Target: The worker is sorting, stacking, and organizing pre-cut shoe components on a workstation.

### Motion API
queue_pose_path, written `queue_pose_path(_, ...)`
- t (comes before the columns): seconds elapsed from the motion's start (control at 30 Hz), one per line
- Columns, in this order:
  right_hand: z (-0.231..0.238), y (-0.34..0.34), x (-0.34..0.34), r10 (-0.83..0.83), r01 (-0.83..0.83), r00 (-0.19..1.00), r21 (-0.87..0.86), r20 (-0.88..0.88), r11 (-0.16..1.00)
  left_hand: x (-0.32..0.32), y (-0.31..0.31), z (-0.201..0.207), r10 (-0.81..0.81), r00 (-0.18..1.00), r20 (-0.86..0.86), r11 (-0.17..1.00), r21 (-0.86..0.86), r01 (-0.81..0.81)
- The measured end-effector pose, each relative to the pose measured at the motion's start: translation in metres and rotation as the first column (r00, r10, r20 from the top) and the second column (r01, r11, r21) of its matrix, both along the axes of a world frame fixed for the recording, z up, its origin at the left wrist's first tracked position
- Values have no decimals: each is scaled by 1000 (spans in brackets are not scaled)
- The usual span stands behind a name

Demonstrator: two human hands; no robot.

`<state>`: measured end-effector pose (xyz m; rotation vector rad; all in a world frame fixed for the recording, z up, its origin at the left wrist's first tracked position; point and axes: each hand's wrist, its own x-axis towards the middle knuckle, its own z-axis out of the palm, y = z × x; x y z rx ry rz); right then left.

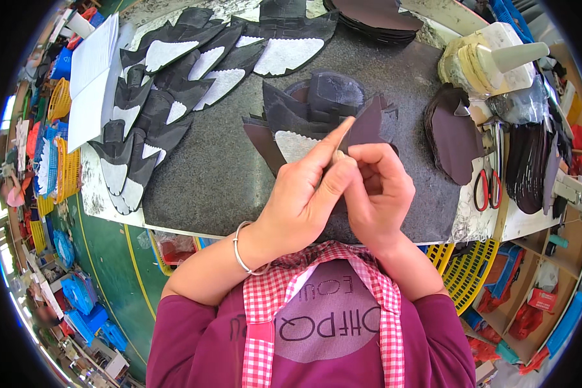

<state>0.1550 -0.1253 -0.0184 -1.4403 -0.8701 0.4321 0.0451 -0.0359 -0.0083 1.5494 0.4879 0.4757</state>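
Above the dark work mat [220, 194], my left hand [297, 200] and my right hand [381, 191] meet, fingers pinched together. Between them is the edge of a dark brown cut material piece [366, 123], which rises beyond my fingertips. My left forefinger lies straight along it, and my right fingers curl in. The exact spot being pinched is partly hidden by the fingers. Just past my hands lies a small pile of black shoe-upper pieces [288, 110], one with a pale, zigzag-edged patch [294, 145].
More black uppers with white patches [223, 84] overlap at the far left beside an open white booklet [92, 81]. Dark brown stacks lie at the back [378, 19] and right [452, 136]. A glue-stained container [465, 68], red-handled scissors [488, 187] and stacked black pieces [527, 168] stand right.
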Motion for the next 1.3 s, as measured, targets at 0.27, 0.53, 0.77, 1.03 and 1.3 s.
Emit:
queue_pose_path(0.27, -20, -21, 15, -170, 176, 957, -6, 234, 984, -26, 40, -1, 194, 965, -177, 972, 169, -164)
queue_pose_path(0.53, -7, -6, 4, -1, 7, 990, 41, -138, 999, -6, 13, -4, 144, 989, 24, 989, 15, -144)
queue_pose_path(0.77, 5, 0, 9, 14, 61, 885, 146, -466, 987, -19, 4, -14, 223, 968, 119, 611, 756, -234)
queue_pose_path(1.03, 5, 2, 29, -81, 173, 868, 146, -490, 974, -39, 4, -14, 35, 995, 98, 855, 513, -80)
queue_pose_path(1.3, 4, -2, 26, -48, 203, 853, 246, -519, 948, -46, 16, -14, -19, 954, 298, 990, 136, -23)
